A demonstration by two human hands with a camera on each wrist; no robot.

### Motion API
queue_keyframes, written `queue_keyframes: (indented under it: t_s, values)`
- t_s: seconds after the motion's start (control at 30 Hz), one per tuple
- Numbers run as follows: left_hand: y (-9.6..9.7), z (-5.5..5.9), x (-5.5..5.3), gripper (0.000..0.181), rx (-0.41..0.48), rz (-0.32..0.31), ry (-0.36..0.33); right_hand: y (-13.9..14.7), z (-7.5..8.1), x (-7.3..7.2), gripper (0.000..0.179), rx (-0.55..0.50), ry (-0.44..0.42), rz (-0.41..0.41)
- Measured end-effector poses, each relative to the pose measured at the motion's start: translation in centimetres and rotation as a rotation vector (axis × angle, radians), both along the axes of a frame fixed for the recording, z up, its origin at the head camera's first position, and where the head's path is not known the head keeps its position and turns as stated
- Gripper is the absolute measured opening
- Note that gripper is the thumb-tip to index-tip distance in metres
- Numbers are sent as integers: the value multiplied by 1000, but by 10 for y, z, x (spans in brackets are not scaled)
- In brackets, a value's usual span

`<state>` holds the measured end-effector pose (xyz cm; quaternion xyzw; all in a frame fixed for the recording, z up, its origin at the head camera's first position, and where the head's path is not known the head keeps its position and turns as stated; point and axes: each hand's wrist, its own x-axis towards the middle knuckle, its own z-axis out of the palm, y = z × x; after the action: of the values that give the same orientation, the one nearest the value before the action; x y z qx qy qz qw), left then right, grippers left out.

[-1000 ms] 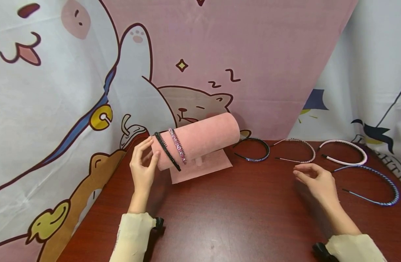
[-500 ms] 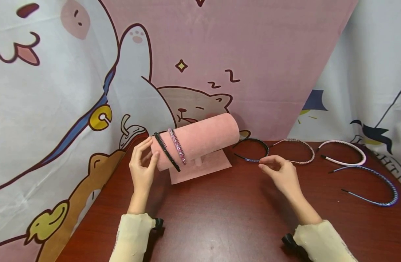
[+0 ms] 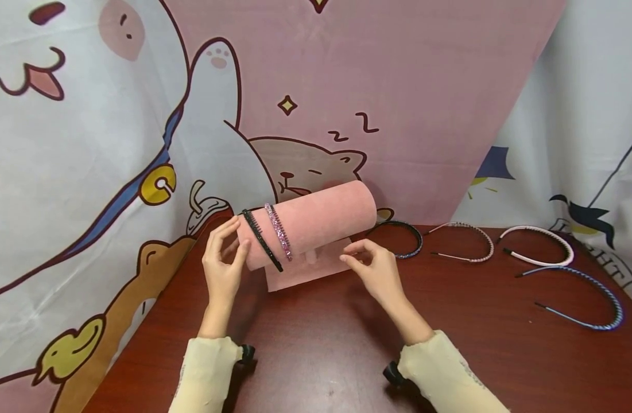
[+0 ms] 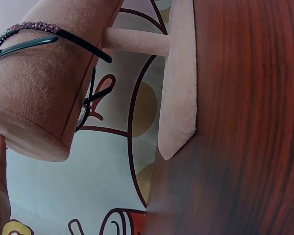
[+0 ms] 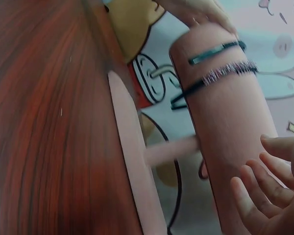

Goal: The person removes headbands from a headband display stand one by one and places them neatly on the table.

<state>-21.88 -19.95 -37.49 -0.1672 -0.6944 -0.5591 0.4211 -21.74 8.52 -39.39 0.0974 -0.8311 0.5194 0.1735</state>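
Note:
A pink plush headband stand (image 3: 326,218), a padded roll on a post over a flat base (image 3: 290,278), stands on the table. Near its left end sit a black headband (image 3: 263,241) and a pink glitter headband (image 3: 279,232), both with comb teeth. My left hand (image 3: 223,267) touches the roll's left end face, fingertips at the upper rim and thumb lower down. My right hand (image 3: 376,272) hovers in front of the roll's right half, fingers loosely bent and holding nothing. In the right wrist view, its fingers (image 5: 255,196) overlap the roll.
Behind my right hand, a dark blue glitter headband (image 3: 416,241) lies partly hidden. Farther right lie a pale pink beaded headband (image 3: 488,244), a white headband (image 3: 566,246) and a blue wrapped headband (image 3: 616,304). A cartoon cloth (image 3: 424,115) hangs along the table's back edge.
My right hand has swept left, from beside the headbands on the right to the front of the stand. The left hand has stayed at the roll's end.

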Motion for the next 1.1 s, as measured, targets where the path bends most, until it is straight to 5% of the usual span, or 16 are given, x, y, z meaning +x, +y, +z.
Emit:
queue_keyframes:
  t_s: [0.23,0.47,0.83,1.1]
  values:
    - [0,0,0,34,-11,4,-4,-43,5,-2,11,-44,17,63]
    - [1,0,0,35,-10,4,-9,-76,5,-2,12,-10,122,78]
    - [-1,0,0,34,-14,26,0,-101,6,-2,24,385,321,-136]
    - [1,-1,-1,34,-8,8,-5,-99,7,-4,15,425,322,-166]
